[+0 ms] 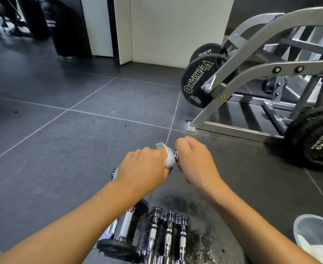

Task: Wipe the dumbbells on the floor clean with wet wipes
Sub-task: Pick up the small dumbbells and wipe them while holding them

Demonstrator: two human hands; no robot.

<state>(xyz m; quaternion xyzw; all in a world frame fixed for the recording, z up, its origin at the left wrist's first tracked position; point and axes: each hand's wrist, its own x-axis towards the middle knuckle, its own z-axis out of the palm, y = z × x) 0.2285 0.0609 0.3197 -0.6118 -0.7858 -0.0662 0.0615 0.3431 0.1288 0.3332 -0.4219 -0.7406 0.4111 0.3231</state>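
While the right hand point(197, 164) grips a small chrome dumbbell point(176, 158), the left hand point(143, 166) clasps a white wet wipe point(169, 157) round it: wiping step; next, likely a turn.

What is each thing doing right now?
Held dumbbell: between both hands.
Wipe: wrapped round held dumbbell.
Left hand: grips wipe.
Right hand: grips held dumbbell's end.
Three chrome dumbbells: lying side by side.
Black dumbbell: lying on floor.
Bin: open.
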